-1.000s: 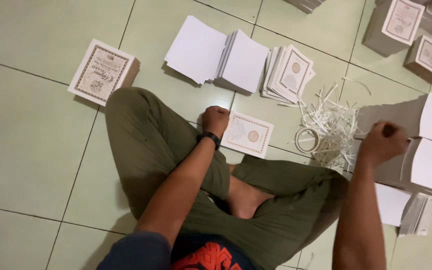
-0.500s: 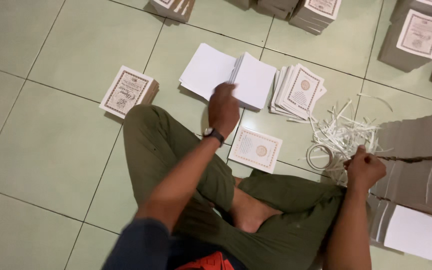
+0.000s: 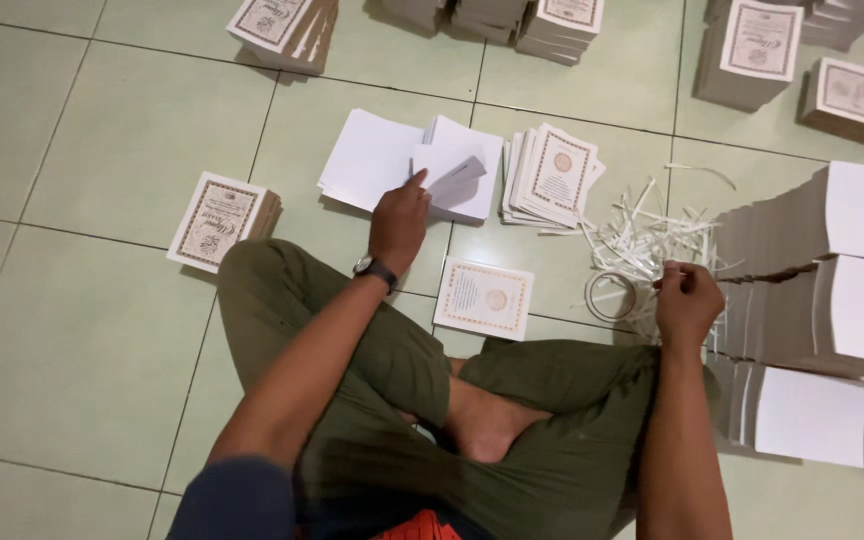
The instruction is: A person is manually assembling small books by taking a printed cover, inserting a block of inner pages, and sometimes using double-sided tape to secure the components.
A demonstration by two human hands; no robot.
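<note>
Sorting of paper goods on the tiled floor looks partly done, as I judge it. Left hand reaches forward and lifts one blank white sheet by its edge from the blank white stack just before it; thumb and fingers are pinched on this sheet. Right hand is closed, loosely as it seems, at the edge of the tall white piles on its right side; whether it grips anything I cannot tell. Between both hands one printed card with ornate border lies alone. Fanned printed cards lie right of the left hand, and cut paper strips with a tape ring lie left of the right hand. Many stacks remain farther ahead, so much work is probably left.
</note>
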